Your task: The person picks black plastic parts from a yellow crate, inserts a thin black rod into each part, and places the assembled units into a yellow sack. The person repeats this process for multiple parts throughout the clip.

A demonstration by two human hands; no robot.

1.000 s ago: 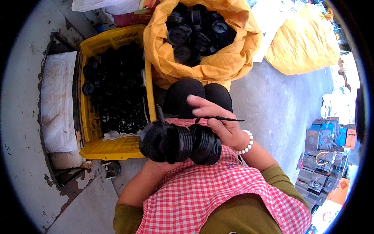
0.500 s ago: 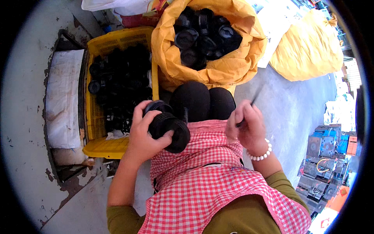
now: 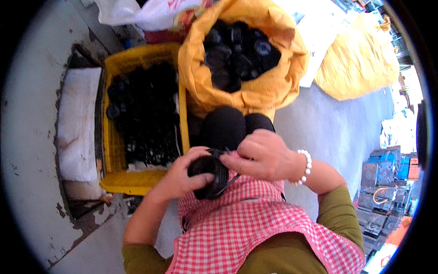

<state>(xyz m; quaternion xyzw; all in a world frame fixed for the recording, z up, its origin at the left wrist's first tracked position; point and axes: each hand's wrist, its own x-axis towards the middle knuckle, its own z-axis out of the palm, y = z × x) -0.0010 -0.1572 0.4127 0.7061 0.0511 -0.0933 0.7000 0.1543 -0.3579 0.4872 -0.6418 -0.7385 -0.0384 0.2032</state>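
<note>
Above my lap, my left hand (image 3: 185, 176) is closed around a black ribbed plastic fitting (image 3: 212, 176), its thumb over the open round end. My right hand (image 3: 267, 157) is closed and held close against the fitting's right side. From under its fingers a thin dark blade-like tool (image 3: 231, 182) points down along the fitting's edge. The fingers hide most of its grip. A white bead bracelet (image 3: 305, 167) circles my right wrist.
To the left stands a yellow plastic crate (image 3: 185, 116) full of black parts. Ahead, a yellow-orange sack (image 3: 198, 93) gapes open around more black fittings. A closed yellow sack (image 3: 358, 59) lies at the far right, and machinery (image 3: 381, 180) stands along the right side.
My right hand has come left and in to the fitting, bringing the tool from pointing upward to beside its edge. The left hand has turned the fitting slightly.
</note>
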